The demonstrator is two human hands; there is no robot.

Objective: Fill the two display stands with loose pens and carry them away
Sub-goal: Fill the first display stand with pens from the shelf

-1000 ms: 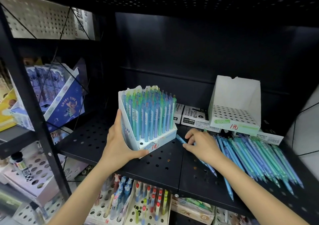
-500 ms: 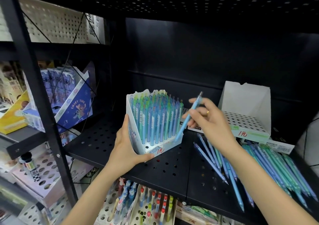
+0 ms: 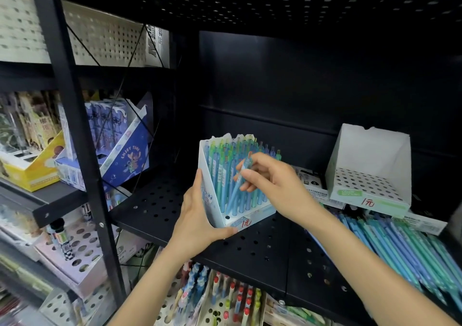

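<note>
I'm in a stationery shop: black perforated shelves (image 3: 250,248) hold price-marked display stands (image 3: 370,175), loose pens (image 3: 400,245), and cartoon-printed boxes (image 3: 125,155) alongside.

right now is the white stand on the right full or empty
Empty: the right display stand shows only bare holes in its perforated base, with no pens standing in it. The loose pens lie on the shelf below it.

Blue cartoon display box (image 3: 125,155) left, yellow box (image 3: 32,170) beside it
</note>
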